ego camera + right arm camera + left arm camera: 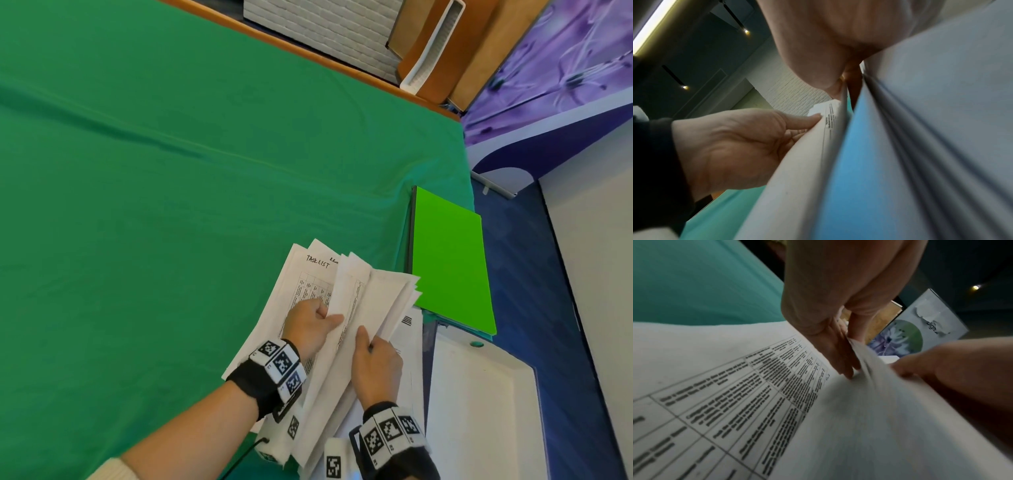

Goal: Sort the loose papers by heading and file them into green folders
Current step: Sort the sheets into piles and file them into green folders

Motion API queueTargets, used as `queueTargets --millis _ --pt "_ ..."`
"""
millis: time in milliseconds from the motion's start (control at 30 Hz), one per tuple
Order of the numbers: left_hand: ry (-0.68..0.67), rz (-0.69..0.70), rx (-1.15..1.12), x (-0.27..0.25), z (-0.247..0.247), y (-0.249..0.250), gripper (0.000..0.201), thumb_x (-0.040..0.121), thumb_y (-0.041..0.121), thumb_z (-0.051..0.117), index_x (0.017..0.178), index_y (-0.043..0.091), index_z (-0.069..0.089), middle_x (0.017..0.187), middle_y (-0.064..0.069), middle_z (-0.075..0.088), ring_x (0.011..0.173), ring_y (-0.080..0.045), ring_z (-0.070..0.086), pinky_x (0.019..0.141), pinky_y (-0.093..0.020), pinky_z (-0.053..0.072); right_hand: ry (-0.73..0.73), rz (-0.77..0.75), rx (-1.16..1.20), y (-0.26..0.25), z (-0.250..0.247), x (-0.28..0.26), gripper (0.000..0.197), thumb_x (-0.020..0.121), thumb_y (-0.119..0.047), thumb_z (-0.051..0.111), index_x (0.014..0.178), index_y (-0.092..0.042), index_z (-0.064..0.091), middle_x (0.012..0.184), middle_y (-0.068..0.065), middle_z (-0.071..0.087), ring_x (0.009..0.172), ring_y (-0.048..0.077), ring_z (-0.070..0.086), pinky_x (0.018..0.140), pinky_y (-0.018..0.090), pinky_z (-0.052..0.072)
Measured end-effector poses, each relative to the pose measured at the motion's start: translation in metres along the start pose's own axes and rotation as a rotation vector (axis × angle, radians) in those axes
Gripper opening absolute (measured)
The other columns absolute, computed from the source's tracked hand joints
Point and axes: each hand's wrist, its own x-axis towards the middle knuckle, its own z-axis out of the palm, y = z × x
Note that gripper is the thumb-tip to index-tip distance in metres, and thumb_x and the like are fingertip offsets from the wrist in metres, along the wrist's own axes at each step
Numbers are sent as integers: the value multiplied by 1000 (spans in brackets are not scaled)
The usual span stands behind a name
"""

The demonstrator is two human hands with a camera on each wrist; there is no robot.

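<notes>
A pile of loose white papers [308, 284] lies on the green cloth near the front right; its open top sheet is headed "TASK LIST" and carries a printed table [735, 402]. My left hand [329, 317] pinches the edge of one raised sheet [797, 178], thumb on top and fingers beneath. To its right, my right hand [366, 339] grips a lifted sheaf of papers [387, 294], fanned and tilted up. A bright green folder [448, 260] lies shut just right of the pile, at the table's right edge.
A white tray-like lid [479, 411] sits at the front right, past the table edge. Another sheet with a barcode [407, 325] lies under the sheaf. The green cloth [171, 205] stretches left and back. Blue floor lies beyond the folder.
</notes>
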Motion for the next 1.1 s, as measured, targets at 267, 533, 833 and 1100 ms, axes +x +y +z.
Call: queueTargets --millis 267,533,833,1100 --pt "-190 -24 38 9 8 -4 48 78 21 80 59 20 35 55 5 35 51 -11 32 53 -26 29 -56 136 39 -17 -10 5 61 80 -74 52 87 -15 69 85 0 66 81 19 58 74 30 46" --pt "-370 87 109 2 6 2 43 82 20 78 62 16 40 67 -1 44 44 7 44 48 -8 36 -84 240 -105 -30 -19 21 61 75 -73 60 83 -12 58 82 4 57 76 22 51 68 28 40" --pt "-264 -205 -300 12 -20 -16 52 94 58 51 116 13 66 106 -9 74 99 -31 70 94 -49 53 -67 233 -19 -9 -26 24 52 94 -51 47 76 -6 65 90 13 67 86 31 58 79 33 45" --pt "-195 -335 -493 9 -23 -1 49 104 45 34 126 11 61 110 -10 73 101 -28 70 93 -47 54 -47 246 91 -17 -32 8 68 96 -63 25 65 -14 60 67 -1 53 72 21 51 73 32 38"
